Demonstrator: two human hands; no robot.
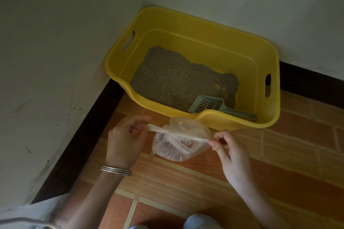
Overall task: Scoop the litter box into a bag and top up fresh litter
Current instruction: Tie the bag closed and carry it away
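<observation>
With our left hand [126,141] and right hand [229,151] each pinching a handle of the bag [178,147], we should pull evenly, keeping it upright by the litter box [242,122].

No legible text or labels.

My one camera sits on my head and looks forward and steeply down at the litter box [204,42], taking it in whole from above its low front side. It is close: my left hand [124,139] and right hand [229,147], with the bag [178,147] pinched between them, show large just in front of the box's near rim, above the floor [279,154]. The wide angle also catches the walls [55,42] that meet in a corner right behind the box and run along its left and far sides.
</observation>
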